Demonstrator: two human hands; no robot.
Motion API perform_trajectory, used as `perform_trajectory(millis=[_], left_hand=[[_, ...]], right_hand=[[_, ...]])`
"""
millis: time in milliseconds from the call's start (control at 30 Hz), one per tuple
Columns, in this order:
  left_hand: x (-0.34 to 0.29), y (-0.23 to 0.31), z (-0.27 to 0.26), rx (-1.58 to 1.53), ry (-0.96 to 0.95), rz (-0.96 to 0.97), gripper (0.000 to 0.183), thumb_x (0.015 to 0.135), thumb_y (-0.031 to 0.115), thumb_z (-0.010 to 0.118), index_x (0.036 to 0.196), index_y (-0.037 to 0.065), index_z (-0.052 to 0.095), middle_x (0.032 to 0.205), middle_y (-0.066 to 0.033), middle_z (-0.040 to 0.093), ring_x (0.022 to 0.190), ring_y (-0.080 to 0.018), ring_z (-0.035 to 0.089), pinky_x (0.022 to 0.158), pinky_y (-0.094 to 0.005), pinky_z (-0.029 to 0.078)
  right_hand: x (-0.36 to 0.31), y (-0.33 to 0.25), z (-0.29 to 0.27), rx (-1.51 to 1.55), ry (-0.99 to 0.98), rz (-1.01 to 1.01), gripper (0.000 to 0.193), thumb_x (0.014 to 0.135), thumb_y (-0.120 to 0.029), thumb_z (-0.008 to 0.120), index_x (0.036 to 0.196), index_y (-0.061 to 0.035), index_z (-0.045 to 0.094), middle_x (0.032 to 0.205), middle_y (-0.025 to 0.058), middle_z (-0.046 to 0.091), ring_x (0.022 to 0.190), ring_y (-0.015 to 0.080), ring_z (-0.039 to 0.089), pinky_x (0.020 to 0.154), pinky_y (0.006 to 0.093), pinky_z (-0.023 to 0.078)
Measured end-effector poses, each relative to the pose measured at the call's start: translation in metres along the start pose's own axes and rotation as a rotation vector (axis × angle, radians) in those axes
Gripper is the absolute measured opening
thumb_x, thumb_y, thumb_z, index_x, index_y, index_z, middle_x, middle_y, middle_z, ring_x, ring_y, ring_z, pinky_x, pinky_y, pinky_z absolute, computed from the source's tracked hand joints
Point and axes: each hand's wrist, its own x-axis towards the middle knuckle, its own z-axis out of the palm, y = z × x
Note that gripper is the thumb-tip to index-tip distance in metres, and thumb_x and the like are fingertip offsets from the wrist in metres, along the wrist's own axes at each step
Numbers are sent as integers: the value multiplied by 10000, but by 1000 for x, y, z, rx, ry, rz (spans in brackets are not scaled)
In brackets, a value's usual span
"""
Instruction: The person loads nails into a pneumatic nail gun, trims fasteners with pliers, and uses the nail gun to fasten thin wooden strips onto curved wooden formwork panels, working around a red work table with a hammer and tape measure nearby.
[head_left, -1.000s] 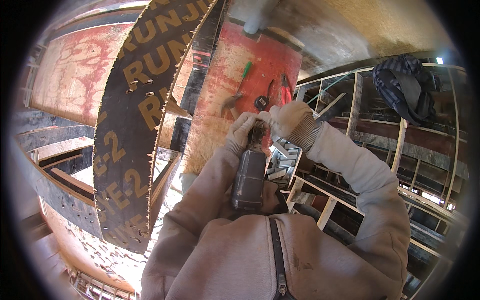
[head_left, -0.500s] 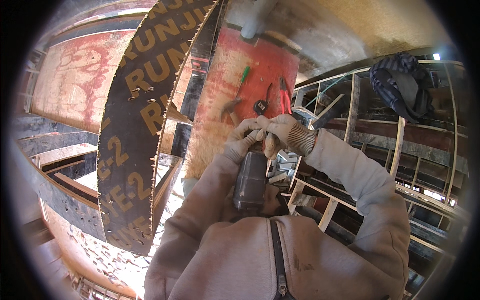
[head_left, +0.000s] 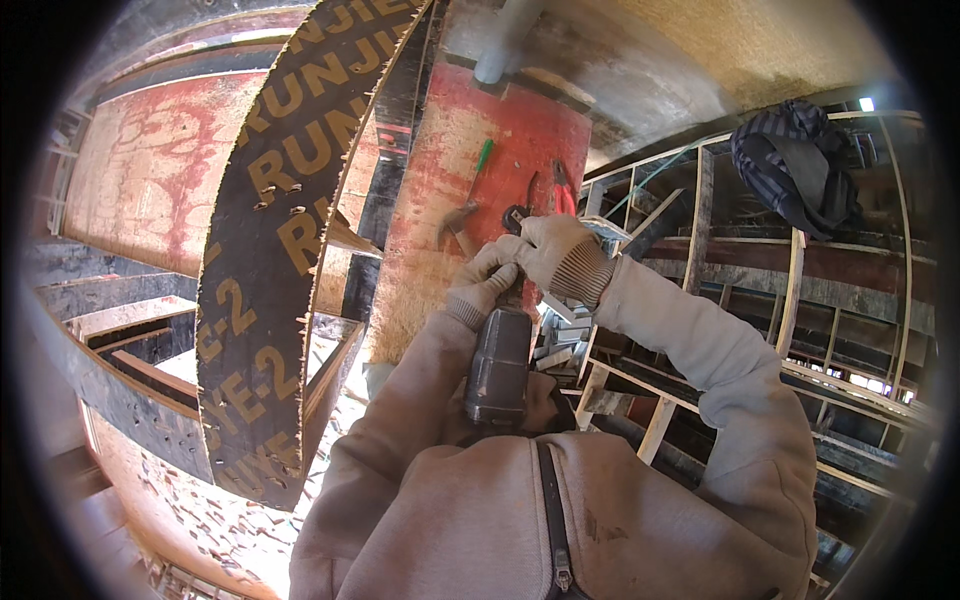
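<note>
My left hand (head_left: 487,280), in a pale knitted-cuff glove, is closed with its fingers bent together. Against it, my right hand (head_left: 560,255), gloved too, is bent with its fingertips pressed close to the left fingers. Whatever lies between the fingertips is hidden or too small to name. Below both hands is a dark grey, box-shaped object (head_left: 499,365) in front of my jacket. Just beyond the hands, a hammer head (head_left: 456,222), a black round tape measure (head_left: 515,218) and red-handled pliers (head_left: 564,188) lie on a red, worn board (head_left: 420,260).
A thin green-handled tool (head_left: 484,157) lies farther up the board. To the left rises a dark printed plywood strip (head_left: 265,250) with a splintered edge. On the right, wooden framing (head_left: 702,215) has open gaps, with a dark striped cloth (head_left: 795,165) hung over it.
My right hand has shifted slightly left and turned its back more upward, covering the lower pliers. The left hand has barely moved. The view has tilted a little.
</note>
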Motion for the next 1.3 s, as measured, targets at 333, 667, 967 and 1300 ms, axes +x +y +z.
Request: perform_trajectory(millis=[333, 667, 967, 1300], left_hand=[[6, -6, 10, 112, -11, 117, 110, 1014, 144, 650, 1063, 55, 692, 988, 17, 616, 898, -94, 579, 785, -258, 475], [17, -12, 10, 147, -51, 81, 122, 1017, 133, 640, 1077, 39, 689, 1086, 7, 615, 955, -99, 588, 823, -270, 490], [1, 2, -5, 26, -97, 49, 360, 1052, 75, 528, 1406, 22, 562, 1235, -57, 640, 1162, -147, 582, 1011, -282, 475], [6, 0, -6, -53, -121, 11, 329, 1054, 47, 506, 1371, 11, 585, 1245, -65, 639, 1147, -161, 602, 1008, -289, 484]], right_hand=[[-8, 6, 12, 794, 22, 475, 437, 989, -396, 618, 802, -2, 654, 587, 65, 593, 447, 158, 575, 435, 330, 482], [-15, 9, 25, 1016, 181, 537, 370, 965, -364, 656, 835, -17, 663, 613, 49, 609, 468, 129, 569, 443, 306, 454], [-46, 43, 44, 1115, 254, 50, 150, 1035, -53, 488, 1018, -2, 628, 763, 60, 602, 612, 110, 557, 572, 253, 487], [-34, 58, 54, 977, 218, -8, 196, 1020, -120, 486, 935, -32, 639, 700, 67, 645, 614, 132, 635, 523, 291, 498]])
